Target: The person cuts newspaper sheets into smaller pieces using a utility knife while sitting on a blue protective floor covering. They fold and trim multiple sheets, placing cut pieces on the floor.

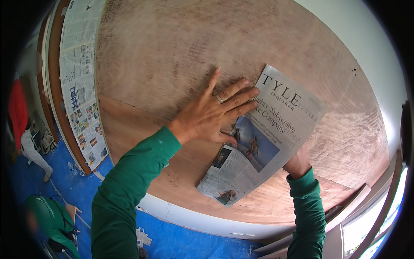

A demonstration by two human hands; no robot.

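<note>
A folded newspaper sheet (264, 149) lies slantwise against a large reddish-brown plywood panel (164, 52), its headline and photos facing me. My left hand (217, 105) is spread with a ring on one finger. Its fingertips lie on the sheet's left edge, the thumb lower down near a blue-toned photo. Most of my right hand (298, 162) is behind the sheet's right side; only the back of the hand near the wrist shows, and its fingers are hidden. Both forearms wear green sleeves.
Newspaper strips (77, 86) cover a tall surface left of the panel. Blue sheeting (185, 233) spreads over the floor below. At lower left a person in green (49, 222) bends down, and another in red (18, 110) stands farther off. A bright window (366, 228) is at lower right.
</note>
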